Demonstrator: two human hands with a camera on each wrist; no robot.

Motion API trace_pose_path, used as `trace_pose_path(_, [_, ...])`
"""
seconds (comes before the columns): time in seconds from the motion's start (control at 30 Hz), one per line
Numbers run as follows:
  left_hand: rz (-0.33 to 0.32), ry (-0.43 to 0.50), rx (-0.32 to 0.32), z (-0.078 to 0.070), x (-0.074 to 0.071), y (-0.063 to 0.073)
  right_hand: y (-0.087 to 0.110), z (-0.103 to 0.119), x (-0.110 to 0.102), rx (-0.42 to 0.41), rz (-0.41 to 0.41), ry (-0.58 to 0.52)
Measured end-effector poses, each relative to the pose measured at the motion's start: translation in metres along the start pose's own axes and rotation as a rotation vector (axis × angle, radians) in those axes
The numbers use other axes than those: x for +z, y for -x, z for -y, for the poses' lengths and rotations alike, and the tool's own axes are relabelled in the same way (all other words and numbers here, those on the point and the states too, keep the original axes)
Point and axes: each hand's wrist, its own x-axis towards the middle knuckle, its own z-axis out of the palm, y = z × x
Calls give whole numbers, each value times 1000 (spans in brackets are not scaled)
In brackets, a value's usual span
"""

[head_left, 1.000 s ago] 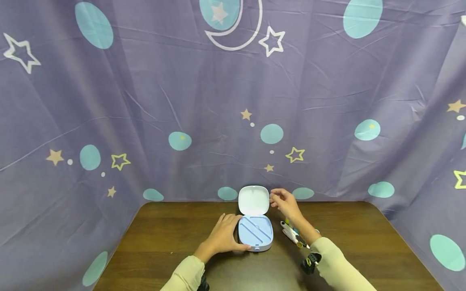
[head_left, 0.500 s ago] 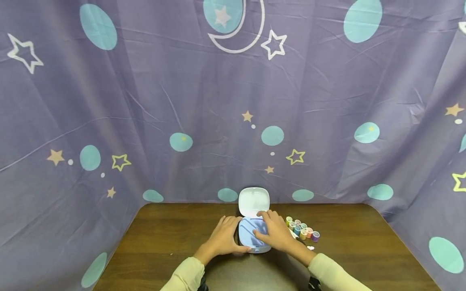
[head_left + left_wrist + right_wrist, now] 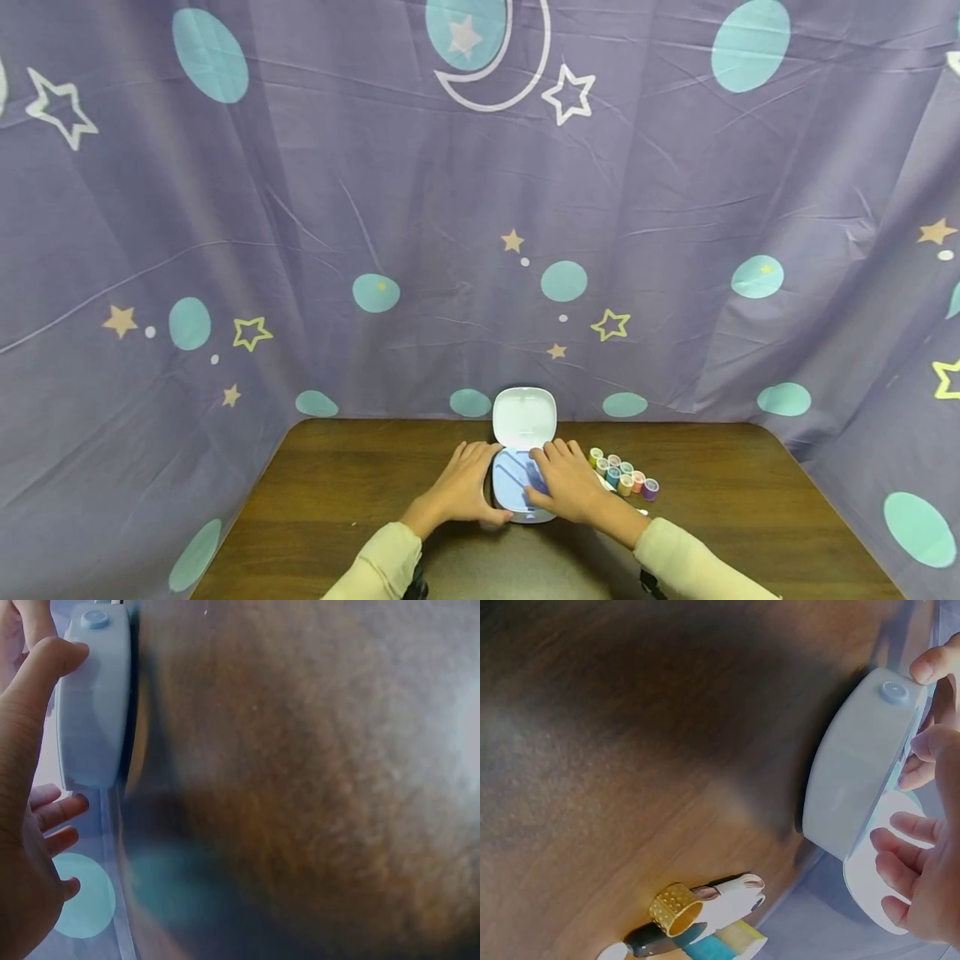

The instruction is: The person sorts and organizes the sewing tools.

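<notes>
A small white hinged case [image 3: 855,761] stands on the table with its lid [image 3: 525,418] raised. Fitted in its base is a light blue tray [image 3: 513,485] with slanted grooves. My left hand [image 3: 459,490] holds the case at its left side, the thumb on the front wall near the round button [image 3: 95,619]. Over the right part of the tray lies my right hand [image 3: 573,487], its thumb and fingers spread apart and touching the tray area. In the right wrist view that thumb is at the rim, and the other fingers are loosely bent beside the case.
Several colourful thread spools [image 3: 626,485] stand right of the case. Beside them lie a gold thimble [image 3: 676,909], a white-handled tool [image 3: 731,904] and a black piece with a white end [image 3: 649,941]. A patterned purple curtain [image 3: 450,208] hangs behind the wooden table [image 3: 337,500].
My right hand has come down from beside the raised lid onto the tray, then shifted slightly right, uncovering the spools. My left hand has stayed on the case.
</notes>
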Motion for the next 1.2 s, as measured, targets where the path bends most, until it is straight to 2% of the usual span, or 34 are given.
trace_pose_path(0.3, [28,-4,14,2,-1,-4,-4,3,1,15,100,-20])
trace_pose_path(0.67, [18,38,17,3,0,-4,-6,10,8,75,99,-78])
trace_pose_path(1.0, [28,79,10,6,-2,-3,-7,15,11,92,96,-104])
trace_pose_path(1.2, [27,90,-17,12,-5,0,-14,18,16,86,88,-111])
